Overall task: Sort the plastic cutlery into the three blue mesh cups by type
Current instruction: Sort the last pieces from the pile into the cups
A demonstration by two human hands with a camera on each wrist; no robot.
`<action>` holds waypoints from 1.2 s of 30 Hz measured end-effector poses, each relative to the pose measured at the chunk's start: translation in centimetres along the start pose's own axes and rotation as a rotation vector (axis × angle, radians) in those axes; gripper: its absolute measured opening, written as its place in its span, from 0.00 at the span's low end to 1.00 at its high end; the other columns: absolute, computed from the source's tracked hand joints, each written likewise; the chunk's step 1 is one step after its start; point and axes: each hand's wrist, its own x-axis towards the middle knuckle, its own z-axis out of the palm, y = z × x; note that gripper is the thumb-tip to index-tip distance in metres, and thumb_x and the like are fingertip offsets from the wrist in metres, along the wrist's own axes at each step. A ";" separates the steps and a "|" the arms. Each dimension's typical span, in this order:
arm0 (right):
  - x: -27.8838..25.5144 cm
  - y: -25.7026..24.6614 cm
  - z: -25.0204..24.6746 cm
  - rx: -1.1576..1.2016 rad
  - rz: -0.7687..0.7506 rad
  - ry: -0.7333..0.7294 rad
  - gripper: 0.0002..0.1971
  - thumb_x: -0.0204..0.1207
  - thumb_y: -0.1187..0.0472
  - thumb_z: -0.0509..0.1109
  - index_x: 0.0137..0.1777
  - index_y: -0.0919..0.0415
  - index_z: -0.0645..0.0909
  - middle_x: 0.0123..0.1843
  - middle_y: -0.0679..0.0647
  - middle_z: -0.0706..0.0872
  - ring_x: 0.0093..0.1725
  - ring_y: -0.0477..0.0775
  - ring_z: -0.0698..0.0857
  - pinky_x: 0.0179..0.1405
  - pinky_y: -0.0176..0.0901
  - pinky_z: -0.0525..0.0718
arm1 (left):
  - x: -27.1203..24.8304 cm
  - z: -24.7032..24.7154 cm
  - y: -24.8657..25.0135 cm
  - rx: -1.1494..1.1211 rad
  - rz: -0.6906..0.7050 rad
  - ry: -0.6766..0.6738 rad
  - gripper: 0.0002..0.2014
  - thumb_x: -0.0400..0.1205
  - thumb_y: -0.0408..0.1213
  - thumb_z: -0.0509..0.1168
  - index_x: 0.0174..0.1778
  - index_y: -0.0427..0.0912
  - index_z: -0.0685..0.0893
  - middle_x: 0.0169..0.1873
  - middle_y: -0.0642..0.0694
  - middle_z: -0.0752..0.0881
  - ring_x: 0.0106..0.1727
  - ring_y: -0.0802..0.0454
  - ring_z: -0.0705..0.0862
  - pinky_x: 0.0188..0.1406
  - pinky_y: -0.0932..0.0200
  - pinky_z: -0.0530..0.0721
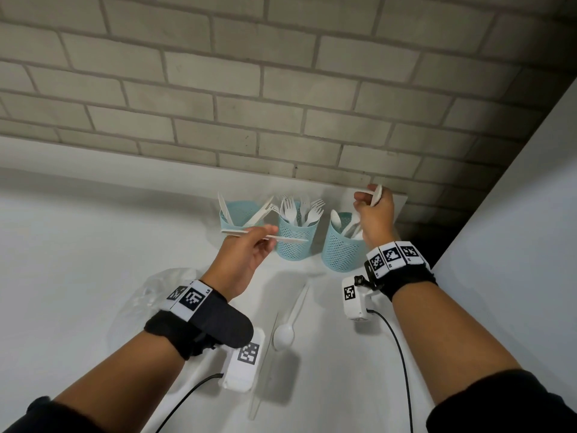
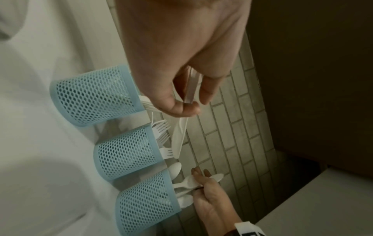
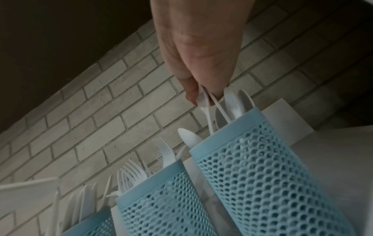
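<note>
Hands over honeycomb-mesh cups, left pinching flat knives, right gripping spoons (smooth white plastic).

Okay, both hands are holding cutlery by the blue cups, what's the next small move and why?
Probably lower the right hand and let its spoons drop into the right cup. That hand sits right above the cup, which already holds spoons. The left hand grips a knife level, in front of the left cup.
</note>
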 end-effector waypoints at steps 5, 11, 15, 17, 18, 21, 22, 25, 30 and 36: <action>0.0 0.3 -0.1 -0.137 -0.015 -0.023 0.25 0.73 0.79 0.65 0.65 0.55 0.72 0.51 0.53 0.83 0.54 0.52 0.82 0.55 0.41 0.80 | -0.2 -0.2 0.0 -0.097 -0.017 0.012 0.06 0.83 0.26 0.59 0.45 0.30 0.81 0.41 0.39 0.85 0.39 0.52 0.88 0.48 0.64 0.88; -3.4 -2.3 0.8 -0.313 -0.356 -0.156 0.08 0.79 0.63 0.67 0.56 0.58 0.82 0.59 0.52 0.84 0.58 0.47 0.80 0.59 0.36 0.74 | 0.0 -0.8 0.6 -0.228 -0.020 0.078 0.06 0.84 0.29 0.59 0.46 0.31 0.80 0.42 0.37 0.86 0.36 0.52 0.91 0.39 0.68 0.88; -6.4 -4.0 2.2 -0.384 -0.230 -0.866 0.07 0.77 0.57 0.70 0.52 0.45 0.83 0.45 0.42 0.88 0.45 0.40 0.86 0.54 0.33 0.82 | 0.5 -1.0 1.0 -0.403 -0.098 0.091 0.08 0.85 0.34 0.59 0.42 0.35 0.78 0.36 0.38 0.90 0.36 0.53 0.91 0.39 0.68 0.88; -7.2 -3.9 3.0 -0.401 -0.156 -1.011 0.09 0.77 0.61 0.70 0.55 0.49 0.82 0.41 0.45 0.88 0.39 0.40 0.87 0.44 0.31 0.83 | 0.6 -1.1 0.9 -0.450 -0.118 0.100 0.10 0.85 0.35 0.59 0.41 0.35 0.77 0.33 0.38 0.90 0.35 0.53 0.91 0.40 0.68 0.88; -7.4 -3.9 3.2 -0.346 -0.127 -0.993 0.09 0.77 0.64 0.70 0.54 0.52 0.83 0.39 0.47 0.88 0.35 0.40 0.87 0.39 0.31 0.84 | 0.7 -1.2 0.8 -0.474 -0.131 0.107 0.10 0.85 0.36 0.59 0.41 0.35 0.77 0.33 0.37 0.89 0.35 0.52 0.91 0.41 0.67 0.88; -7.4 -3.8 3.8 -0.125 -0.060 -0.834 0.06 0.76 0.71 0.68 0.46 0.61 0.83 0.30 0.48 0.89 0.27 0.40 0.85 0.28 0.28 0.83 | 0.5 -1.5 0.6 -0.500 -0.165 0.107 0.10 0.85 0.36 0.60 0.40 0.34 0.78 0.33 0.38 0.89 0.34 0.51 0.90 0.41 0.66 0.87; -7.2 -3.9 3.9 -0.076 -0.045 -0.783 0.06 0.75 0.72 0.68 0.45 0.61 0.82 0.28 0.48 0.88 0.25 0.39 0.85 0.26 0.27 0.82 | 0.4 -1.6 0.4 -0.487 -0.173 0.111 0.09 0.84 0.35 0.61 0.41 0.34 0.80 0.33 0.39 0.89 0.33 0.52 0.90 0.40 0.67 0.87; -6.7 -4.5 4.3 0.025 -0.028 -0.635 0.07 0.75 0.72 0.69 0.44 0.60 0.79 0.25 0.45 0.87 0.25 0.39 0.83 0.24 0.28 0.80 | 0.3 -2.2 -0.3 -0.431 -0.195 0.140 0.05 0.82 0.32 0.64 0.48 0.34 0.82 0.35 0.43 0.88 0.31 0.57 0.89 0.37 0.70 0.87; -6.1 -5.8 5.5 0.031 -0.152 -0.415 0.05 0.78 0.69 0.67 0.46 0.58 0.78 0.32 0.50 0.81 0.28 0.41 0.81 0.30 0.31 0.82 | 0.1 -3.2 -1.9 -0.153 -0.178 0.167 0.02 0.81 0.30 0.65 0.44 0.36 0.82 0.37 0.46 0.83 0.36 0.59 0.84 0.37 0.74 0.86; -6.2 -6.7 7.9 -0.029 -0.354 -0.261 0.08 0.80 0.66 0.65 0.43 0.51 0.75 0.37 0.49 0.81 0.36 0.46 0.81 0.43 0.46 0.84 | -1.0 -3.5 -3.1 0.679 -0.261 -0.019 0.04 0.79 0.30 0.67 0.38 0.39 0.83 0.33 0.44 0.84 0.30 0.55 0.82 0.28 0.69 0.83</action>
